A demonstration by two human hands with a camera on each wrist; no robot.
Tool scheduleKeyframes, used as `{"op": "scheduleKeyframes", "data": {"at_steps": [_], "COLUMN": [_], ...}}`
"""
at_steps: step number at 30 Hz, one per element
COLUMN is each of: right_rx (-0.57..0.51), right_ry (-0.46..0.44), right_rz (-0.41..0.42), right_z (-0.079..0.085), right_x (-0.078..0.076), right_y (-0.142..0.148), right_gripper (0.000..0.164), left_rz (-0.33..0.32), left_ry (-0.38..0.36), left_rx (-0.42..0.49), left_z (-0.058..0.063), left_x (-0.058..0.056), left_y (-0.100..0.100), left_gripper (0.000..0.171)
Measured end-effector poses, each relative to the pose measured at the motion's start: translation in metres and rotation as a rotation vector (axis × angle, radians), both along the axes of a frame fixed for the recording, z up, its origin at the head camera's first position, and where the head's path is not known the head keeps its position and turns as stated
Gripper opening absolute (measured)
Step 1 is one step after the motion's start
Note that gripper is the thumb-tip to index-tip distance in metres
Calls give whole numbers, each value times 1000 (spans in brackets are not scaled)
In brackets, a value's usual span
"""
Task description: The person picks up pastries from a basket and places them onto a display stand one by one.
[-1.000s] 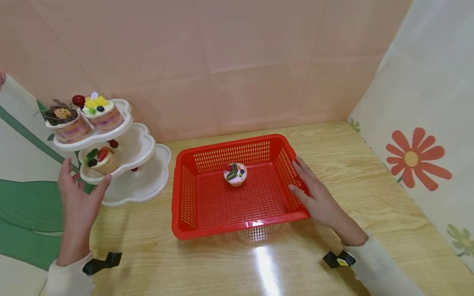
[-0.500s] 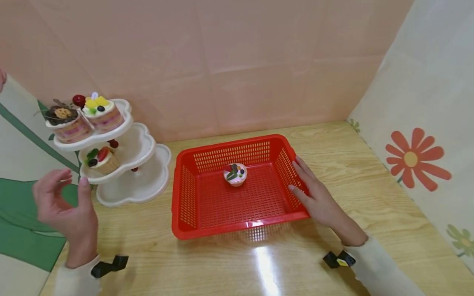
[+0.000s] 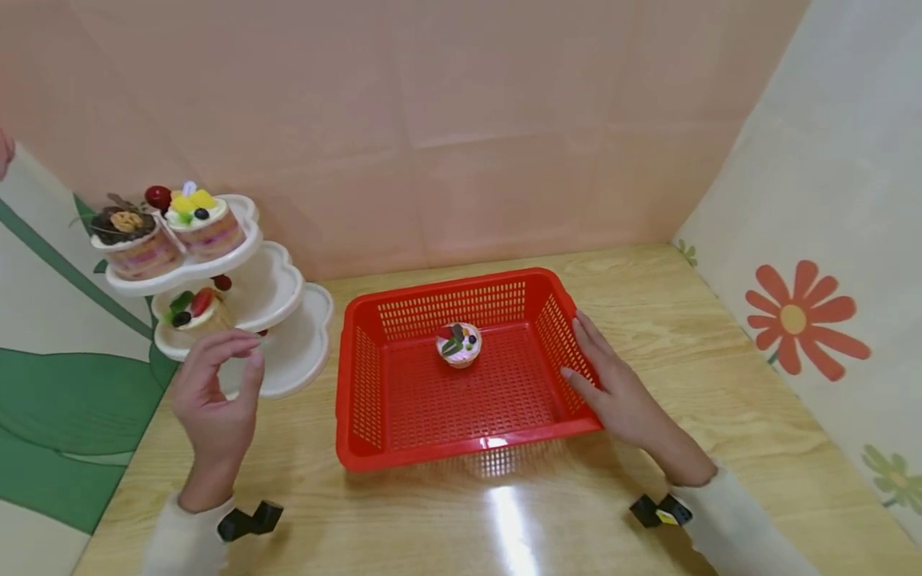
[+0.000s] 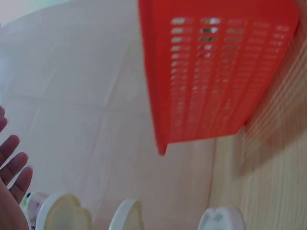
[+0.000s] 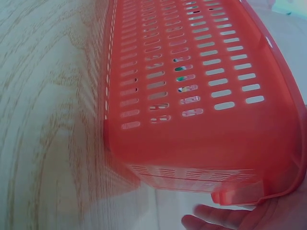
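My left hand [image 3: 219,400] hovers over the table in front of the white three-tier stand [image 3: 281,360], its fingers loosely bent and nothing between them. In the left wrist view, the fingers [image 4: 17,165] of that hand reach in from the left edge. With thumb inside the rim and fingers outside, my right hand [image 3: 623,392] holds the right side of the red plastic basket [image 3: 446,456]. Inside the basket lies a small cupcake [image 3: 458,346] with pink cream and fruit. Several fingers of the right hand also show beside the basket wall [image 5: 201,139] in the right wrist view.
The stand's top tier holds a chocolate-topped cake [image 3: 133,240] and a cake with yellow fruit [image 3: 205,224]. A fruit tart [image 3: 198,308] sits on the middle tier. Behind the wooden table [image 3: 360,520] rises a pink wall covering [image 3: 490,144]. A flower-printed sheet [image 3: 850,200] borders the right.
My left hand drew away from the stand's middle tier toward the lower left, then moved right in front of the stand, its fingers bending more. My right hand stays at the basket.
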State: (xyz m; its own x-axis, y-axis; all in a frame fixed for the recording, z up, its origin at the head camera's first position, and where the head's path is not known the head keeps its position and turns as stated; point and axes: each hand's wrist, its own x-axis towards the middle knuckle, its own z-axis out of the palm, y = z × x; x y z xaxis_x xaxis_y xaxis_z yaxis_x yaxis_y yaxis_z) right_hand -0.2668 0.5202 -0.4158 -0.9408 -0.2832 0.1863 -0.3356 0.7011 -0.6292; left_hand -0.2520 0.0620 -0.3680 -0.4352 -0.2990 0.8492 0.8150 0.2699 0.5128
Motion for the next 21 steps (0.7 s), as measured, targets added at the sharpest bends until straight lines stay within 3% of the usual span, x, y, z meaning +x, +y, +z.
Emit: {"op": "scheduleKeyframes", "data": {"at_steps": [8, 17, 21], "right_rx": [37, 83, 93], "right_ry": [-5, 9, 16], "right_rz": [-7, -10, -8], "right_z": [2, 3, 3], "right_x": [0, 1, 1], "right_y": [-1, -1, -1], "right_gripper": [75, 74, 74], "left_rz": [-121, -203, -233], "left_ry": [-119, -414, -491], "left_rx": [-177, -310, -374], "left_z": [-2, -22, -20], "left_x": [-3, -18, -24], "left_y": [22, 34, 38], "left_gripper": [11, 27, 26]}}
